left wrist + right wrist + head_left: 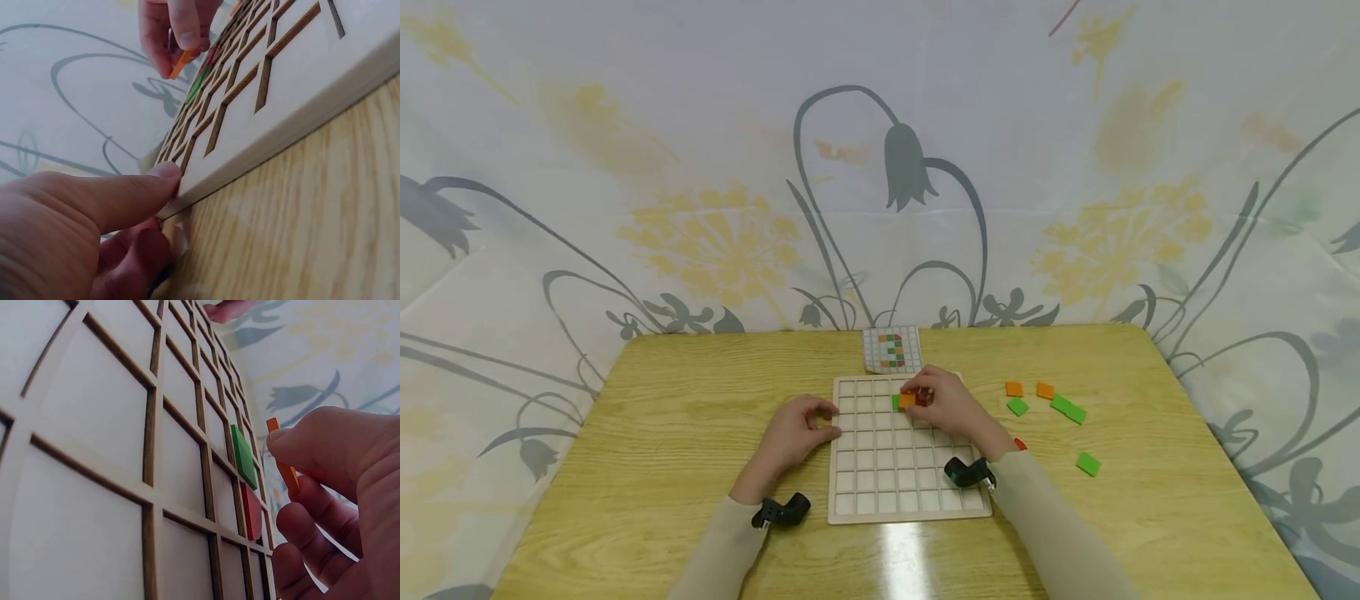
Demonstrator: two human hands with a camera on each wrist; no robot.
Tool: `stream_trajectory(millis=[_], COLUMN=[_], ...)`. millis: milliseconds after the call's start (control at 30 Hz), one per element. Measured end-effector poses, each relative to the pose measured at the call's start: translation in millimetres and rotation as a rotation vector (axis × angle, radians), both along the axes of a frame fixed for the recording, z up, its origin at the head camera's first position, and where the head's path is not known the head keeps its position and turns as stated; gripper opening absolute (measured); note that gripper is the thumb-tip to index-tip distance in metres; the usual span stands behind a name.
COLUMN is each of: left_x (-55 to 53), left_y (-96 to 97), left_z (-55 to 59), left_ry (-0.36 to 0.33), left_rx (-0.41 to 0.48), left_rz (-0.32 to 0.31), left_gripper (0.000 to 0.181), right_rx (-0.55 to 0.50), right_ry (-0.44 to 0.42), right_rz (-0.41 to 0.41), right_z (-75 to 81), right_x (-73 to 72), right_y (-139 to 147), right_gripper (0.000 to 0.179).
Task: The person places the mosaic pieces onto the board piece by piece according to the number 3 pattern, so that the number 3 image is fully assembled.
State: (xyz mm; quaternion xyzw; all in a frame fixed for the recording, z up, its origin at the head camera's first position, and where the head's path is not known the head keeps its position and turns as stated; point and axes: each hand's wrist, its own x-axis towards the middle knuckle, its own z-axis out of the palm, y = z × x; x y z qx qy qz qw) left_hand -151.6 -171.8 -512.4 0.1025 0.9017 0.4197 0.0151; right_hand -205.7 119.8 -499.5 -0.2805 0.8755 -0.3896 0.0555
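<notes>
A wooden grid board lies on the table, its square cells mostly bare. My left hand holds the board's left edge; in the left wrist view the thumb rests on the rim and the other fingers curl beside it. Between thumb and fingers of my right hand is an orange tile, tilted on edge just above the board's upper rows. Below it, a green tile and a red tile with a rounded corner sit in neighbouring cells.
Behind the board lies a card printed with a coloured grid pattern. To the right are loose orange tiles, several green tiles and a red piece partly hidden by the right wrist. A floral cloth hangs behind the table.
</notes>
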Motion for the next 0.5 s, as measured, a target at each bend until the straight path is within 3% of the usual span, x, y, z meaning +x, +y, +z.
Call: stream_trajectory(millis=[267,500], left_x=[-4.8,-10.1], left_y=[-5.7,-9.2], left_z=[7.5,12.9], left_ry=[-0.113,-0.114], left_rx=[0.053,-0.011], left_rz=[-0.119,-0.213], left_gripper=[0.026,0.029], right_rx=[0.014,0.023], right_ry=[0.009,-0.013], right_rz=[0.006,-0.003], right_z=[-1.2,-0.1], right_x=[-1.8,-1.1], right_y=[0,1], right_gripper=[0.022,0.021])
